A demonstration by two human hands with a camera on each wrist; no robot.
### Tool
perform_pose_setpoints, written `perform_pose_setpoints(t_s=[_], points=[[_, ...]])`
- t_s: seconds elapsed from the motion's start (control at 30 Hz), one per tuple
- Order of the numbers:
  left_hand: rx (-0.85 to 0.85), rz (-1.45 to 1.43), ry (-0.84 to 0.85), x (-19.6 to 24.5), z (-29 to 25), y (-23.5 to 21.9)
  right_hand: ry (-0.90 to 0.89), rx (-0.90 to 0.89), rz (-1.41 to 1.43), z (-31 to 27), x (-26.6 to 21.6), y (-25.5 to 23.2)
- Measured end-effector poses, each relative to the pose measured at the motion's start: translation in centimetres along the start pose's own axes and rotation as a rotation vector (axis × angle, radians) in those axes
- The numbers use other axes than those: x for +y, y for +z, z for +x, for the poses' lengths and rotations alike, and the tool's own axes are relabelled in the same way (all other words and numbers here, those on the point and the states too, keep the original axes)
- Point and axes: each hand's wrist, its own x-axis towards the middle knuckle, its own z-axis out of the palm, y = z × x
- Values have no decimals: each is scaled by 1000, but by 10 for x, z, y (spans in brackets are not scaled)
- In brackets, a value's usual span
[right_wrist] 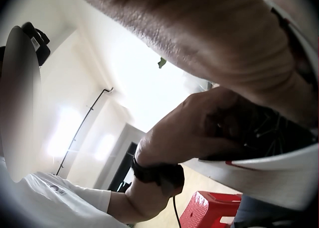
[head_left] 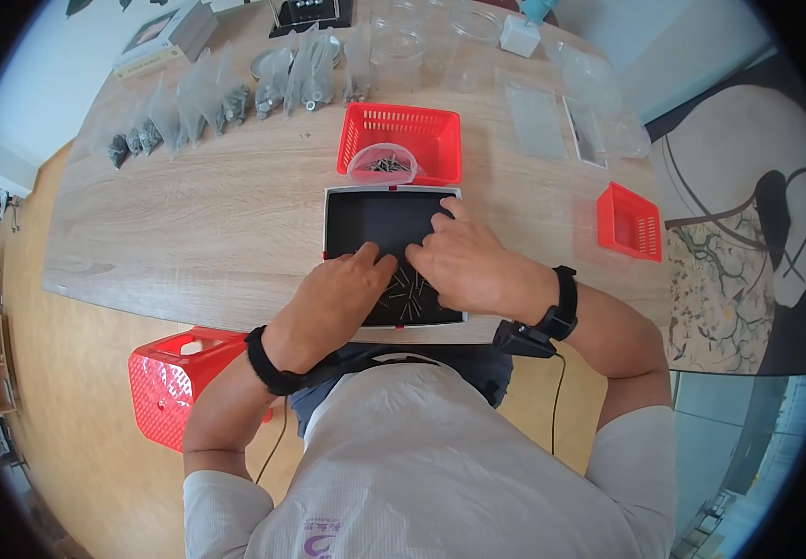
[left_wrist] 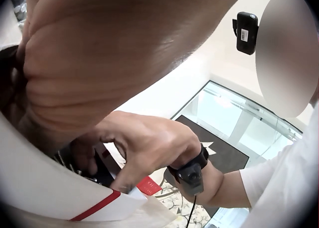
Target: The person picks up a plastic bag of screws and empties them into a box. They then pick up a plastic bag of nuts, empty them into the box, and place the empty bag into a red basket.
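A shallow white-rimmed box (head_left: 347, 216) with a dark inside and small red tabs lies at the table's near edge. Long, thin screws (head_left: 409, 296) are scattered over its near half. My left hand (head_left: 339, 291) reaches in from the left side, fingers bent down among the screws. From the right comes my right hand (head_left: 475, 265), its fingers bent over the box near the left fingertips, one finger near the far right corner. In the right wrist view, screws (right_wrist: 271, 133) lie close beside the left fingers. The fingertips are largely hidden, so I cannot tell what they hold.
Behind the box stands a red basket (head_left: 440, 140) with a clear bag of screws (head_left: 389, 166) at its near side. A smaller red basket (head_left: 628, 224) is at the right. Several bags of hardware (head_left: 314, 79) line the back. A red stool (head_left: 175, 382) stands lower left.
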Motion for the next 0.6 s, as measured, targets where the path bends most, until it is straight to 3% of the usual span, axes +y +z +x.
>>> perform_pose_setpoints(t_s=[0.07,0.13,0.17,0.23,0.3,0.47,0.53,0.6], points=[[16,-21,-15,-1,0,-1,29,14,63,3,4,0],[32,-42,-29,-3,-2,-8,10,213,70,2,8,-3],[70,-40,32,-3,-7,-17,8,214,71,-2,9,-8],[105,-40,91,-5,-11,-20,22,53,64,-12,8,-22],[77,97,142,-8,-12,-15,-10,70,3,-13,3,-11],[-20,94,29,2,-8,-11,-42,45,-33,1,-2,9],[-21,56,14,0,-5,-8,-40,106,128,7,2,13],[89,-79,45,-4,2,-4,-62,176,190,10,4,14]])
